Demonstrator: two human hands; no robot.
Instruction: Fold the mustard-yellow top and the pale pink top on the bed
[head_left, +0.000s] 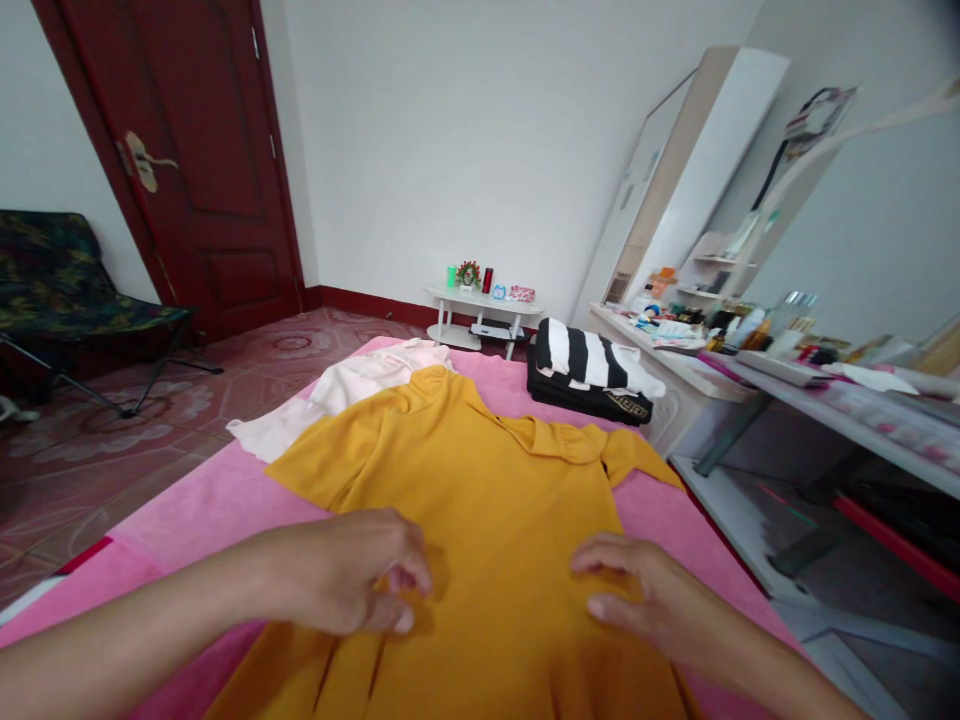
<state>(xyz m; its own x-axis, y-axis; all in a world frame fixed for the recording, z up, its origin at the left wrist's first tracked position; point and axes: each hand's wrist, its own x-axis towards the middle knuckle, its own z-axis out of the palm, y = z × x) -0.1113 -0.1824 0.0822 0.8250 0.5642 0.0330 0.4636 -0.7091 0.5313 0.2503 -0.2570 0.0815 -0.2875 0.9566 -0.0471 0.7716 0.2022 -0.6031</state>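
A mustard-yellow dress (pixel 495 520) lies spread out with its collar and short sleeves towards the far end of a pink cloth (pixel 195 510). Over the left side of its body is my left hand (pixel 360 570), fingers curled and apart from the thumb, nothing held. My right hand (pixel 630 585) hovers at the right side of the dress, with a gap between thumb and fingers and no fabric gripped. Whether either hand touches the dress I cannot tell. The lower part of the dress runs out of view at the bottom.
A pale pink garment (pixel 360 375) lies beyond the left sleeve. Folded clothes, striped (pixel 585 355) on black (pixel 547 390), sit at the far right corner. A cluttered dressing table (pixel 675 360) stands close on the right. A small white stand (pixel 480 300), camouflage chair (pixel 82 290) and red door (pixel 187 150) are farther off.
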